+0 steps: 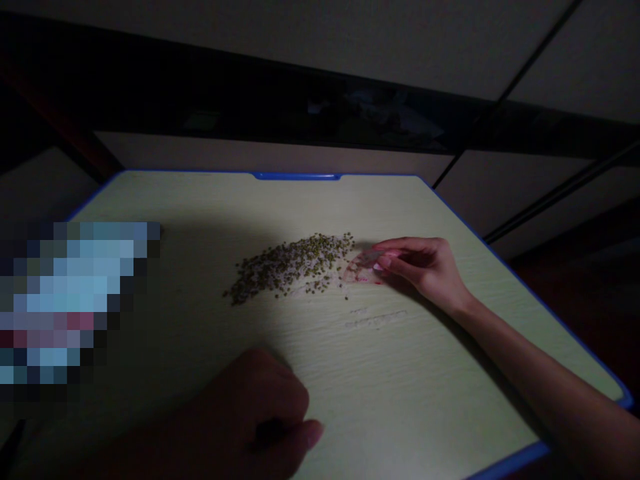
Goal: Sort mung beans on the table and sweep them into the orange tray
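Note:
A long, loose pile of small green beans (300, 261), which look like mung beans, lies across the middle of the table with whitish grains mixed in. At the pile's right end, my right hand (420, 267) pinches a small clear plastic bag (361, 268) with red print between thumb and fingers. The bag rests low against the tabletop, touching the edge of the scattered beans. Closer to me, my left hand (265, 407) is in deep shadow over the table, its fingers curled in and the thumb pointing right. Whatever it may hold is hidden.
The pale green table (320, 207) has a blue rim and a blue handle (297, 177) on its far edge. A bright screen-like object (75, 287), blurred into blocks, stands at the left. Faint pencil writing (375, 320) marks the tabletop. Dark cabinets (280, 147) rise behind.

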Demonstrator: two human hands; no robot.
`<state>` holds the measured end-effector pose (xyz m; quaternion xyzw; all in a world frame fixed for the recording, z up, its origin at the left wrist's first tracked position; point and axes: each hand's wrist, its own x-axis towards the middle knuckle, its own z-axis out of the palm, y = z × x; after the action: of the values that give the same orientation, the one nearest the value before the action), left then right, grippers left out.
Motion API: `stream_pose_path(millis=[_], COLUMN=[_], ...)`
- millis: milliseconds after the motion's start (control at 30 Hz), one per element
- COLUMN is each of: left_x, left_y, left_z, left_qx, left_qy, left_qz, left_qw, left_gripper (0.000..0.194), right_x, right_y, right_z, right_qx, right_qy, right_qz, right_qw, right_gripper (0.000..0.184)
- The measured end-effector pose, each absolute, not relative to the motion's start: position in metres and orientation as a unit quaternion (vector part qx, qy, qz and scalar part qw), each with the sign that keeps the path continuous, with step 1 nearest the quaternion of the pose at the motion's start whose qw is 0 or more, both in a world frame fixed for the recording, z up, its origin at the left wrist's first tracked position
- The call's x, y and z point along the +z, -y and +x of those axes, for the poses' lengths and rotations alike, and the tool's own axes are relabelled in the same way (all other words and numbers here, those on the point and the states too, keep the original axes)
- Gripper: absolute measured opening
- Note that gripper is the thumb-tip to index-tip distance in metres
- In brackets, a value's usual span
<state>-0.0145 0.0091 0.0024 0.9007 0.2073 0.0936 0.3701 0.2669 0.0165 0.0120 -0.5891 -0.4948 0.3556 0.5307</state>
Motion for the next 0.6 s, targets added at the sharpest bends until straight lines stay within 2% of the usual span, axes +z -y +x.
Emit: stream_pose_path(millis=[367, 600], left_x=[0.0031, 0.0053], left_y=[-0.0082, -0.0081], left_z=[-0.0138, -0.012], left_qx=[0.097, 0.113], left_qy=[-0.196, -0.2], left_qz=[0.911, 0.903], left_qw=[0.35, 0.364], left_gripper=[0.028, 0.032], right_x=[0.0104, 0.0115], right_y=[-0.0162, -0.0126], right_z=[0.2732, 0.2736], right_qx=[0.352, 0.421], right_qy=[0.55, 0.557], right_qz=[-0.575, -0.538], right_qw=[0.493, 0.472], right_gripper=[0.014, 0.013])
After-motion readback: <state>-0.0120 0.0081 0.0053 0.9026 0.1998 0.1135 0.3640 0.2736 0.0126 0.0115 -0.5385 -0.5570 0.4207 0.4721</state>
